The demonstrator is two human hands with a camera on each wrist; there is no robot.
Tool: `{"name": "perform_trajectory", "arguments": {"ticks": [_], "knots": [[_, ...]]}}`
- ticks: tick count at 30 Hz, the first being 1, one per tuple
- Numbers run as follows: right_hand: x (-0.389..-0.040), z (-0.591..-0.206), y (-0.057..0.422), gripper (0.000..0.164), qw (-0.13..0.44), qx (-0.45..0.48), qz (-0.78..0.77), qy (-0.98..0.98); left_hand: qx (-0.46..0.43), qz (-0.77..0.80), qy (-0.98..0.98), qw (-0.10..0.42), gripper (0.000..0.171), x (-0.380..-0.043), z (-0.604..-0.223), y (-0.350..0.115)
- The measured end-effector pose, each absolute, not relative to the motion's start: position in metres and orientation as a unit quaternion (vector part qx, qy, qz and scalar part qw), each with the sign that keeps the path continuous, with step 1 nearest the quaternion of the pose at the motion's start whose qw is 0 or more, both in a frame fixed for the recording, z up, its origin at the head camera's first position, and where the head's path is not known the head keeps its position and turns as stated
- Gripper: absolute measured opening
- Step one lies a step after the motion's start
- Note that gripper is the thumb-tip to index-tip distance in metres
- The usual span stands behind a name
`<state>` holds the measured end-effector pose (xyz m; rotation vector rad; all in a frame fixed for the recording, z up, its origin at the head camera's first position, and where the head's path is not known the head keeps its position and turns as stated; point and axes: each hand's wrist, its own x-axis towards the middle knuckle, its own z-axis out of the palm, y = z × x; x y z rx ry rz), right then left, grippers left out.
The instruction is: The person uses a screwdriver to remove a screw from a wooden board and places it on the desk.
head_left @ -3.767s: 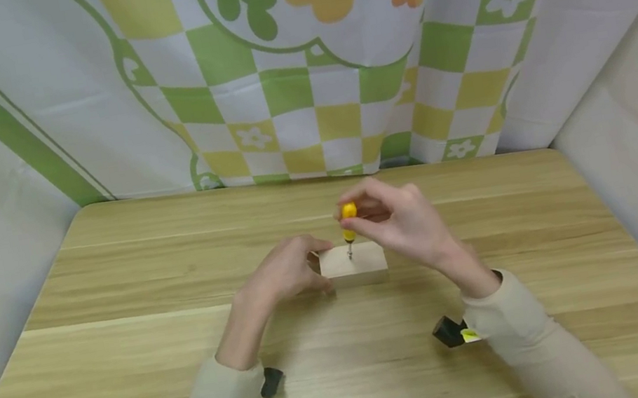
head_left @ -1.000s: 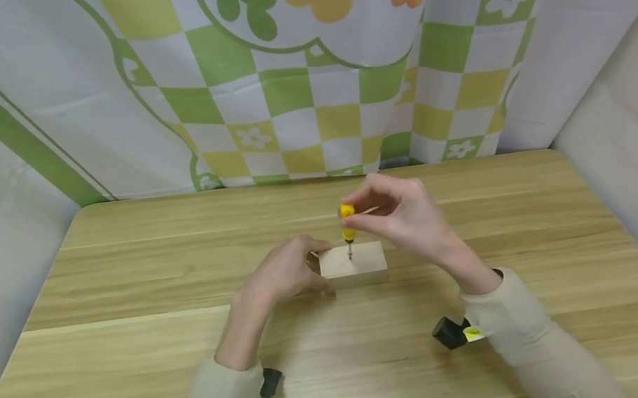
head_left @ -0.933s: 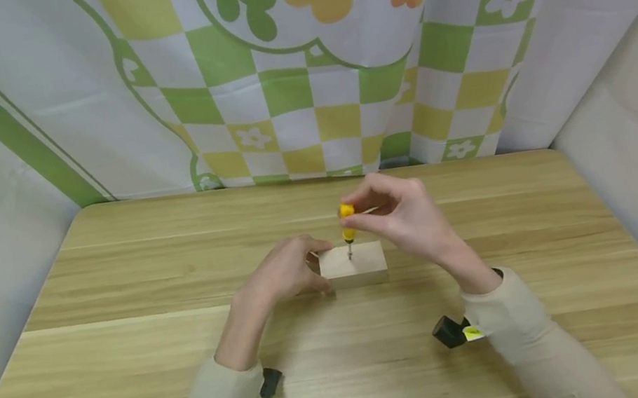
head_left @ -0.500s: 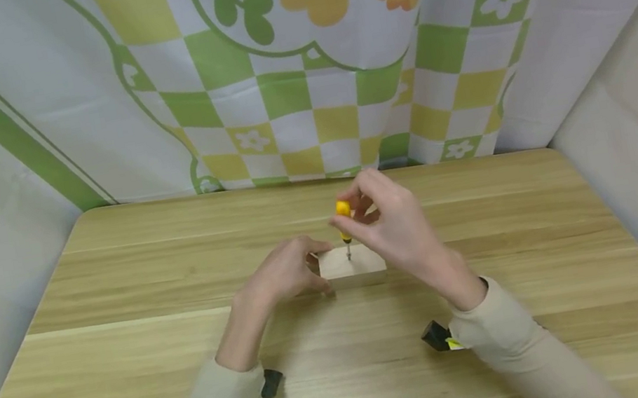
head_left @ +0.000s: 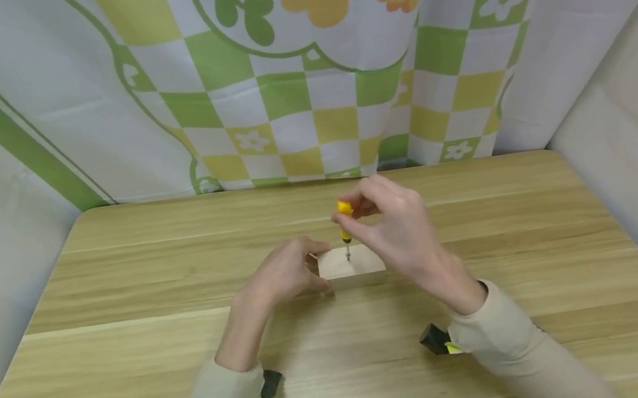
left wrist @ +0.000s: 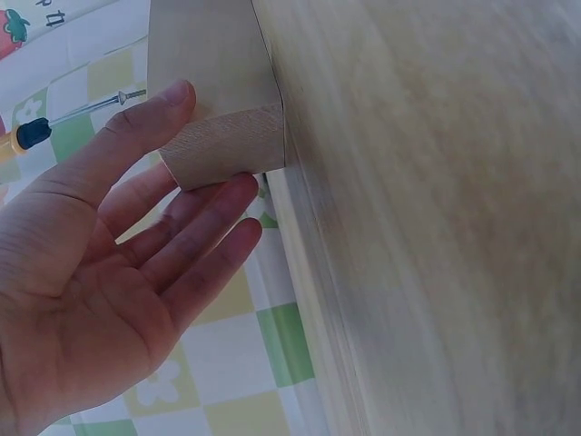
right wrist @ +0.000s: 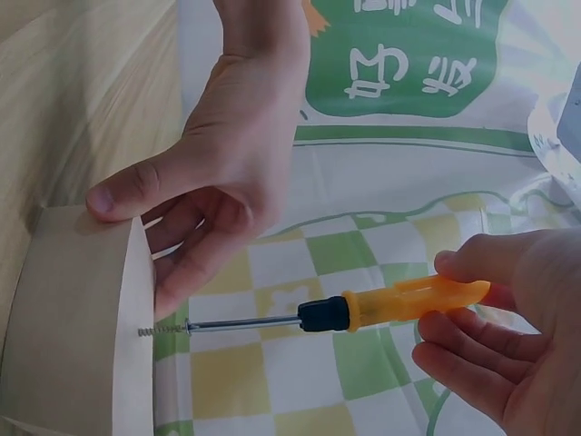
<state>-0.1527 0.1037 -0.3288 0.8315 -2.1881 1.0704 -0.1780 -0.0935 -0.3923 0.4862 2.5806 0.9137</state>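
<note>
A pale wooden block (head_left: 365, 263) lies on the table in the head view. My left hand (head_left: 277, 274) holds its left end, thumb on the near side and fingers around the far side. A screw (right wrist: 163, 331) stands partly sunk in the block's top face, much of its thread exposed. Against its head sits the tip of a screwdriver (right wrist: 390, 307) with a yellow handle and dark collar. Thumb and fingers of my right hand (head_left: 405, 233) pinch the handle near its end, keeping the screwdriver nearly upright.
Bare wood-grain table (head_left: 132, 374) surrounds the block. A green, yellow and white checked curtain (head_left: 332, 90) hangs behind the table's far edge, with pale cloth at both sides. Black wrist devices (head_left: 435, 339) protrude from the sleeves.
My right hand and forearm have shifted slightly left, and the fingers have turned around the screwdriver's handle. The screwdriver stays on the screw. My left hand and the block keep their places.
</note>
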Motion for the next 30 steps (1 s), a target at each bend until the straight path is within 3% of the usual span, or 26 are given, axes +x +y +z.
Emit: {"name": "perform_trajectory", "arguments": {"ticks": [11, 21, 26, 30], "knots": [[-0.151, -0.330, 0.103, 0.017, 0.279, 0.291, 0.393, -0.826, 0.175, 0.335, 0.908, 0.183, 0.067, -0.178, -0.393, -0.093], [-0.149, -0.325, 0.106, 0.015, 0.232, 0.313, 0.410, -0.824, 0.181, 0.337, 0.906, 0.182, 0.066, -0.179, -0.392, -0.094], [-0.151, -0.321, 0.109, 0.017, 0.177, 0.336, 0.422, -0.823, 0.179, 0.343, 0.904, 0.182, 0.066, -0.179, -0.394, -0.095], [-0.151, -0.315, 0.113, 0.023, 0.100, 0.337, 0.435, -0.829, 0.180, 0.343, 0.904, 0.182, 0.065, -0.179, -0.394, -0.095]]}}
